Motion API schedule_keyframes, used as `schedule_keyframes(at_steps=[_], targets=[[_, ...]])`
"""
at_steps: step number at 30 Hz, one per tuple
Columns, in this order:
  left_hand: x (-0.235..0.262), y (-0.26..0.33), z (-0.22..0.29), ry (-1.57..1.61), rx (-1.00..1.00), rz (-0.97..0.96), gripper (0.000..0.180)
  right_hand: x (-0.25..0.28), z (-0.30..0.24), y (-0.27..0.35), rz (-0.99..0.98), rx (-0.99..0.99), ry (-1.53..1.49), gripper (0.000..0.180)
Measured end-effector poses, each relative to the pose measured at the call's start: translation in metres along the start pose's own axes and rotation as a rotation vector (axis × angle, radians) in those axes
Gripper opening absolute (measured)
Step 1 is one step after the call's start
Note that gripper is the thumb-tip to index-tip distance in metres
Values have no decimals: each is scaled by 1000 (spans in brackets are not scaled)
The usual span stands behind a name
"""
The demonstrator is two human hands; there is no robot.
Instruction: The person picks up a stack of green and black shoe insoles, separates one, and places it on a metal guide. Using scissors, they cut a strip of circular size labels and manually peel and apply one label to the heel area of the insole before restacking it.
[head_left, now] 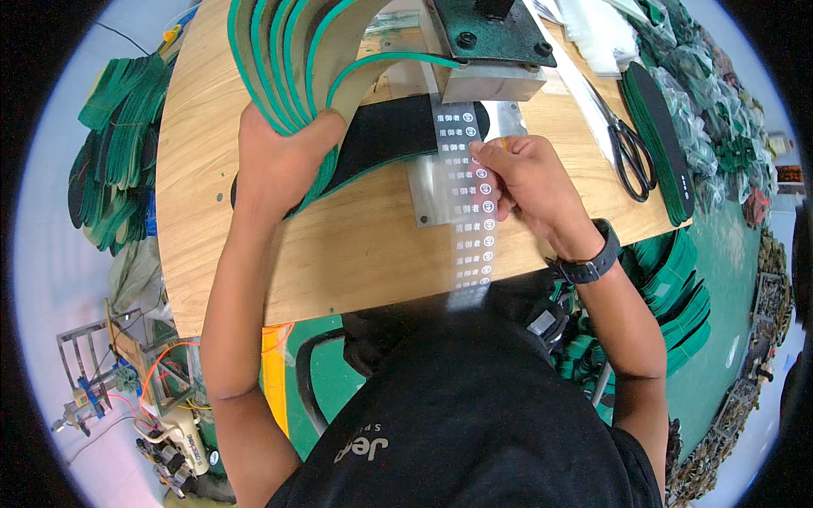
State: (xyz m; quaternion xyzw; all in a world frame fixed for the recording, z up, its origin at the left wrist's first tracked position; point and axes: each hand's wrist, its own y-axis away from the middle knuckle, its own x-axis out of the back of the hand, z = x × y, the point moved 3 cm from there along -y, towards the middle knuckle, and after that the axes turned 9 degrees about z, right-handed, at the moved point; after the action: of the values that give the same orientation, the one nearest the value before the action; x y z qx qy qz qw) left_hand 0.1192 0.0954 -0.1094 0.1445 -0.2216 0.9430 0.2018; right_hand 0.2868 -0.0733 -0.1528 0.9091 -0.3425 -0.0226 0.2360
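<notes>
My left hand (284, 165) grips a fanned stack of insoles (269, 63) with green edges and beige undersides. One insole of the stack curves away to the right, its tip by the metal block (495, 83) of a press. Below lies a black insole (389, 127), partly hidden by my left hand, its right end over a metal plate (434, 193). Across that end runs a clear film strip (470, 224) with a row of white printed marks, hanging over the table's near edge. My right hand (535, 182) pinches the strip's right edge between thumb and fingers.
Black-handled scissors (633, 157) and a row of black insoles (660, 144) lie on the right of the wooden table (212, 254). More insoles are piled beyond the left edge (123, 118) and below the right edge (682, 296). Bagged goods (703, 85) heap up at far right.
</notes>
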Motion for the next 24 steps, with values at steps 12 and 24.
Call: schedule_keyframes(at_steps=[12, 24], targets=[[-32, 2, 1, -426, -238, -342, 81, -1, 2, 5, 1, 28, -93, 31], [-14, -3, 1, -173, -68, -235, 35, 27, 19, 6, 162, 124, -271, 24]])
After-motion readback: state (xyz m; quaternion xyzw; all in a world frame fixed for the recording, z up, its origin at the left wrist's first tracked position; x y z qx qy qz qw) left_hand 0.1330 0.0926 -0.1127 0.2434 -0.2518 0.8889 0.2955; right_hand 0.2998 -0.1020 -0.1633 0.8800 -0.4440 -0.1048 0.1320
